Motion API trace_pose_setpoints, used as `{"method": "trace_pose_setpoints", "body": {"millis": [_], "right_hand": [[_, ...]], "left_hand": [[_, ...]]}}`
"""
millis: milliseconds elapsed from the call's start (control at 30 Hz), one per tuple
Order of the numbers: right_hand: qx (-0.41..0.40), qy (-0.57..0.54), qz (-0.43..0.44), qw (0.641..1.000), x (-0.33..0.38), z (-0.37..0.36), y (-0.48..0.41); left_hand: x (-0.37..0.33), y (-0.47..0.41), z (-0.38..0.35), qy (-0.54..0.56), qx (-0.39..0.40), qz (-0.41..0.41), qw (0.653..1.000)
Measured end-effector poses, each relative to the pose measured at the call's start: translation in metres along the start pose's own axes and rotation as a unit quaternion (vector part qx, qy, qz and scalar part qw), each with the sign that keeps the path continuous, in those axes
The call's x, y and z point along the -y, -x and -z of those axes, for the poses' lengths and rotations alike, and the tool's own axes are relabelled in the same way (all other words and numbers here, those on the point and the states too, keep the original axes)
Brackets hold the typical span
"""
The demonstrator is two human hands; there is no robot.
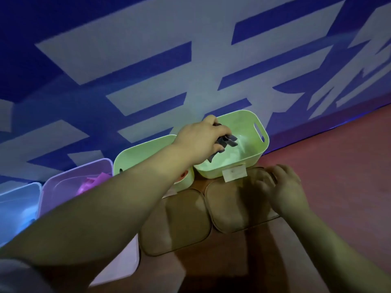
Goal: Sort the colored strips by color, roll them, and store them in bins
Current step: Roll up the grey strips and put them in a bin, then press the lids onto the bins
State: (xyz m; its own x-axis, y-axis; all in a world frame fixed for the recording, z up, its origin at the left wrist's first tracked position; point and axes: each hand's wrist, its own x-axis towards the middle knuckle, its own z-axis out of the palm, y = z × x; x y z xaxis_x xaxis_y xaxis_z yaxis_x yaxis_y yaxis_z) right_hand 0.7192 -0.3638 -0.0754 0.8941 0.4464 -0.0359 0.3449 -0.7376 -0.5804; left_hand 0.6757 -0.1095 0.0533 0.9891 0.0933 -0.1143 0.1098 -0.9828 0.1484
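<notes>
My left hand [202, 142] reaches across into the far right green bin [259, 142] and grips a bundle of dark grey strips [225, 144] just above its floor. My right hand [283, 187] rests with loosely curled fingers on the far edge of a brown lid [232, 208] in front of that bin. A second green bin [135, 157] stands to the left, with something orange [184, 175] showing inside, partly hidden by my forearm. Further left a purple bin [63, 180] holds pink strips [91, 182].
A pale blue bin [19, 199] sits at the far left. A second brown lid [175, 223] lies beside the first. A white label [234, 173] hangs on the right green bin's front. A blue and white wall runs behind the bins; reddish floor spreads right.
</notes>
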Motion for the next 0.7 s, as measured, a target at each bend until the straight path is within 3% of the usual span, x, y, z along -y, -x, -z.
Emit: {"method": "trace_pose_setpoints", "body": {"millis": [133, 267, 433, 700], "right_hand": [[0.106, -0.001, -0.125, 0.986, -0.028, -0.020, -0.002], [0.152, -0.039, -0.186, 0.970, -0.040, -0.035, 0.001], [0.149, -0.053, -0.209, 0.965, -0.048, -0.037, -0.005], [0.106, -0.131, -0.238, 0.956, -0.045, -0.020, -0.016]], "left_hand": [[-0.007, -0.051, -0.032, -0.022, 0.097, -0.036, 0.994], [-0.016, -0.088, -0.063, -0.057, 0.167, -0.079, 0.981], [-0.024, -0.117, -0.091, -0.084, 0.200, -0.133, 0.967], [-0.025, -0.120, -0.112, -0.091, 0.176, -0.151, 0.969]]}}
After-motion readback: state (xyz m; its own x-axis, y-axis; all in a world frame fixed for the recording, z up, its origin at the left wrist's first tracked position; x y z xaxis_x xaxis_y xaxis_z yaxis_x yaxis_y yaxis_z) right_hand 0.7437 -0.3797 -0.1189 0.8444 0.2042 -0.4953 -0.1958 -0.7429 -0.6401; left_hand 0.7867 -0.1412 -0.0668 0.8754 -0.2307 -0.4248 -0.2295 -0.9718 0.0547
